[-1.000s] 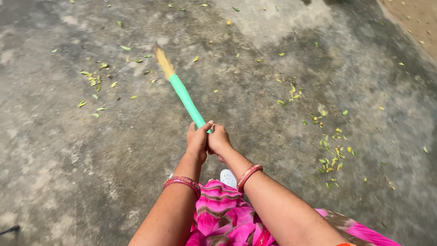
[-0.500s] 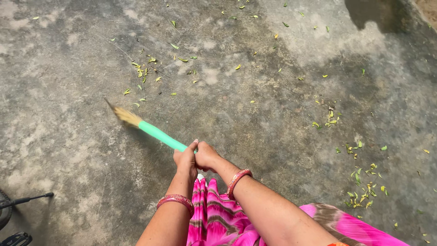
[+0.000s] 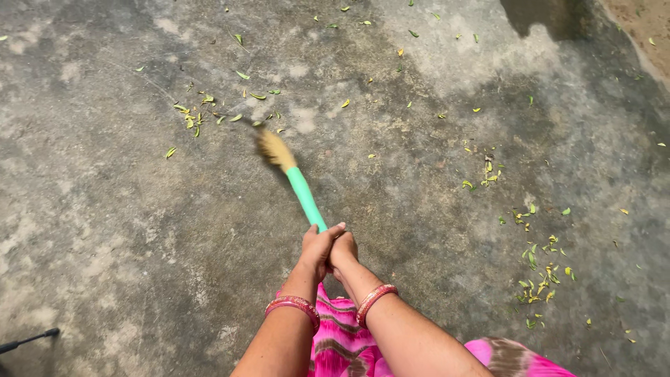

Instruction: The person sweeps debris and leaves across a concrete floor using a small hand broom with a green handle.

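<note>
A broom with a green handle [image 3: 304,197] and straw-coloured bristles points away from me over grey concrete ground [image 3: 125,230]. My left hand [image 3: 317,248] and my right hand [image 3: 343,250] are clasped side by side around the near end of the handle. The blurred bristles reach toward a patch of small yellow-green leaves [image 3: 199,115] at upper left. Red bangles sit on both wrists, and pink patterned cloth hangs below my arms.
More fallen leaves [image 3: 537,269] lie scattered on the right and along the top. A dark thin rod [image 3: 28,340] pokes in at the lower left edge. A sandy strip [image 3: 645,28] borders the top right corner.
The broom swung from pointing up-left, down to the left, and now back up toward the middle. My view shifted slightly; both hands stayed on the handle.
</note>
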